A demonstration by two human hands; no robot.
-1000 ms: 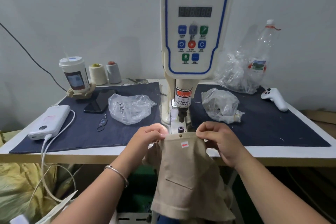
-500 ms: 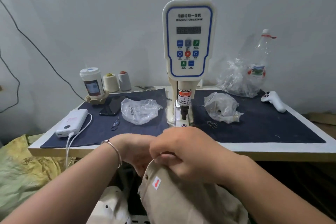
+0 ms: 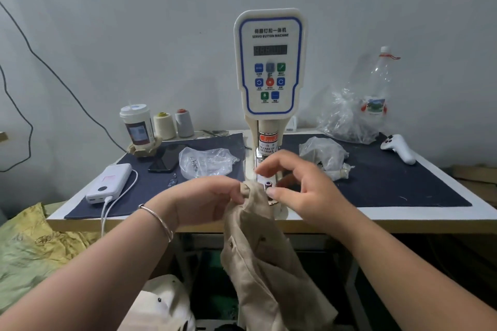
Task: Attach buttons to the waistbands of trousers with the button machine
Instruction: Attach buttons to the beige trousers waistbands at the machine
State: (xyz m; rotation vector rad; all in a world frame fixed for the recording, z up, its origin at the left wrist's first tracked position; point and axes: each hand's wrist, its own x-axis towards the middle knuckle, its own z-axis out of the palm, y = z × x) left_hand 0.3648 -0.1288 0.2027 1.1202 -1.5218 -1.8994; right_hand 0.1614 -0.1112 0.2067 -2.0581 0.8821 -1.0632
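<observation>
Nearby, plastic bag (image 3: 207,162) (power bank (image 3: 109,183) leftward).

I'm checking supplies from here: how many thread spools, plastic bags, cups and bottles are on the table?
Thread spools: 2, cream and grey
Plastic bags: 3, left, right, back right
Cups: 1
Bottles: 1
Total: 7

Trousers (image 3: 258,263) — matt beige cloth; button machine (image 3: 269,62) — glossy plastic.
</observation>
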